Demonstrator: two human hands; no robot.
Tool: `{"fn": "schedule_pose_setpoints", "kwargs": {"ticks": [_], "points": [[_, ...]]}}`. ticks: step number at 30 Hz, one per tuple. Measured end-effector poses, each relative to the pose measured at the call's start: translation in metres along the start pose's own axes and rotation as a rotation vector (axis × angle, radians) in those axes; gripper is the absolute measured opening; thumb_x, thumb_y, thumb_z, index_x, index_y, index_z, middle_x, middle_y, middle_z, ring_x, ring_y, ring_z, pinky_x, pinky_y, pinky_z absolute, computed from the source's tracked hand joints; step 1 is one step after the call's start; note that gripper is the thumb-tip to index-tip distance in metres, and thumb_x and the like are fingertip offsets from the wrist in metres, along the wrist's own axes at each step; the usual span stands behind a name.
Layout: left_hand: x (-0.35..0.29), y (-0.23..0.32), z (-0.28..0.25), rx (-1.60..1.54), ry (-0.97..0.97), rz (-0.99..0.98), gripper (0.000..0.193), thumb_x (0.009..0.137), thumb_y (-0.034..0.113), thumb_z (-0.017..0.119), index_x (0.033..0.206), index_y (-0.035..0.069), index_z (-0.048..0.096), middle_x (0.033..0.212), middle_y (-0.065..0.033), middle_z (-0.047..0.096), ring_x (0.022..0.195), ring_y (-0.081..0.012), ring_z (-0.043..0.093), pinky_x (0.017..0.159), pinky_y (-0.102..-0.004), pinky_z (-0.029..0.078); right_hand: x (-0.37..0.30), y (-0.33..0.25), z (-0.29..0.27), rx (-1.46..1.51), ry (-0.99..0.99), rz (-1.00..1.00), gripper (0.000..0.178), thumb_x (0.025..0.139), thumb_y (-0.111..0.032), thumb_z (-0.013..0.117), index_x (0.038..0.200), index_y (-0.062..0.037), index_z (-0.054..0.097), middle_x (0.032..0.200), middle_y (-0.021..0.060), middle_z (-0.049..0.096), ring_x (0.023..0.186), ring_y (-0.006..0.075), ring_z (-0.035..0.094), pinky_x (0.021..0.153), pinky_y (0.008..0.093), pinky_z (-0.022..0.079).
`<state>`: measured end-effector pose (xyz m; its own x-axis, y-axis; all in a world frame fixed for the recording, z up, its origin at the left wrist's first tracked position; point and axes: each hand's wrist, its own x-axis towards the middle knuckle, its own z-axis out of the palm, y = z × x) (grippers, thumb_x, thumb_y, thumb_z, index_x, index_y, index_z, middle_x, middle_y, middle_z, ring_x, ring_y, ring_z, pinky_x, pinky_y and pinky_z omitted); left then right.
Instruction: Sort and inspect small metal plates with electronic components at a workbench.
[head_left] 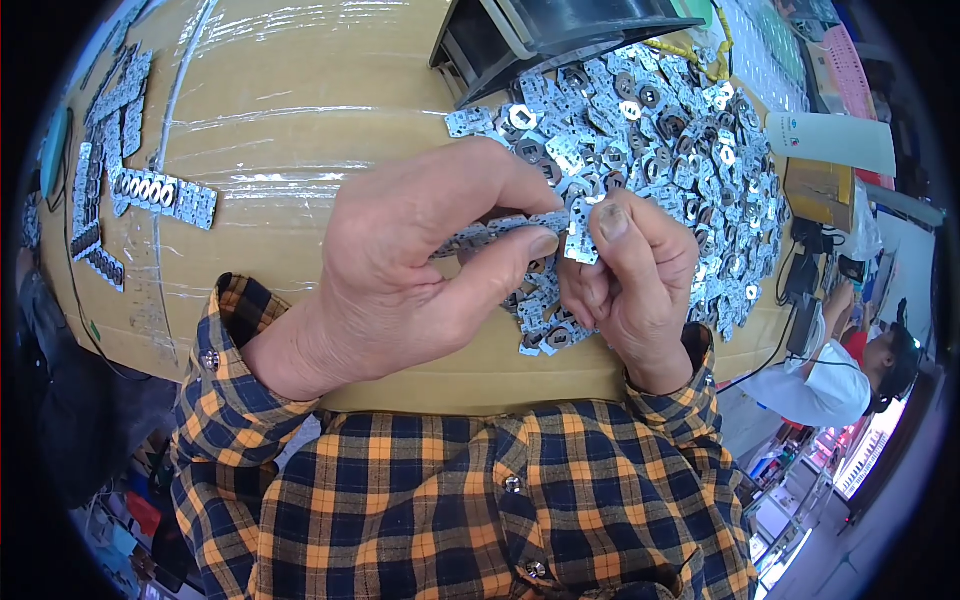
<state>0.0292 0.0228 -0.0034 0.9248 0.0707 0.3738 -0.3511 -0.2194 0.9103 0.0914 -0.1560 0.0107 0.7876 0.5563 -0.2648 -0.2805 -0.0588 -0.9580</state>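
Observation:
My left hand [420, 250] is closed around a short row of stamped metal plates [487, 232], pinched between thumb and fingers; part of the row is hidden by the hand. Close beside it, my right hand [640, 270] pinches a single small silvery metal plate [581, 232] with cut-outs between thumb and forefinger. The single plate is at the end of the row; whether they touch I cannot tell. Behind and right of both hands spreads a large loose pile of similar metal plates [700, 160], some with dark or bright round parts.
A black plastic bin [560, 35] lies tipped at the pile's far edge. Lined-up rows of plates [165, 192] rest on the tape-covered cardboard tabletop [290, 110] at left. A pale green-white container [832, 142] stands at right. Another person [825, 380] works beyond the right edge.

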Motion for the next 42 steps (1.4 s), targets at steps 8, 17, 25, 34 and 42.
{"fn": "schedule_pose_setpoints", "kwargs": {"ticks": [8,17,25,34,42], "points": [[-0.0005,0.0014,0.0001,0.039,0.014,0.05,0.021,0.073,-0.01,0.067,0.092,-0.004,0.062,0.081,-0.0112,0.064,0.069,-0.0149,0.061,0.059,-0.0241,0.047,-0.0004,0.0047,-0.0025,-0.043,-0.026,-0.067,0.035,0.099,-0.022,0.045,0.069,-0.0047,0.041,0.047,-0.001,0.035,0.033,0.0059,0.029,0.032,0.022,0.029],[-0.0004,-0.0031,0.005,0.137,0.1,0.158,0.022,0.071,-0.01,0.067,0.091,-0.003,0.063,0.079,-0.012,0.064,0.067,-0.0162,0.061,0.056,-0.0243,0.046,0.0006,0.0012,0.0029,0.057,-0.024,0.01,0.035,0.099,-0.023,0.045,0.07,-0.0047,0.041,0.045,-0.0021,0.033,0.032,0.0053,0.027,0.03,0.0217,0.028],[-0.0001,-0.0037,0.0077,0.132,0.11,0.167,0.022,0.071,-0.011,0.067,0.09,-0.003,0.063,0.078,-0.0113,0.063,0.064,-0.0148,0.06,0.054,-0.0236,0.045,0.0002,0.0026,0.0005,0.041,-0.056,-0.034,0.034,0.099,-0.022,0.046,0.07,-0.0043,0.042,0.044,-0.0028,0.033,0.031,0.0048,0.026,0.029,0.0213,0.027],[0.0006,-0.0024,0.0053,0.125,0.104,0.15,0.022,0.072,-0.01,0.067,0.092,-0.003,0.063,0.078,-0.0114,0.063,0.063,-0.0146,0.059,0.053,-0.0237,0.044,0.0008,0.004,0.0011,0.094,-0.022,-0.023,0.034,0.098,-0.021,0.046,0.069,-0.0047,0.042,0.046,-0.0028,0.034,0.032,0.0043,0.026,0.03,0.0208,0.027],[-0.0009,-0.0027,0.0035,0.099,0.005,0.145,0.024,0.067,-0.012,0.062,0.09,-0.004,0.064,0.079,-0.0123,0.063,0.065,-0.0163,0.061,0.056,-0.0238,0.046,0.0001,-0.001,0.0022,-0.045,0.059,-0.015,0.035,0.099,-0.019,0.046,0.067,-0.0043,0.042,0.048,-0.0018,0.036,0.035,0.0038,0.028,0.031,0.0208,0.027]]}}
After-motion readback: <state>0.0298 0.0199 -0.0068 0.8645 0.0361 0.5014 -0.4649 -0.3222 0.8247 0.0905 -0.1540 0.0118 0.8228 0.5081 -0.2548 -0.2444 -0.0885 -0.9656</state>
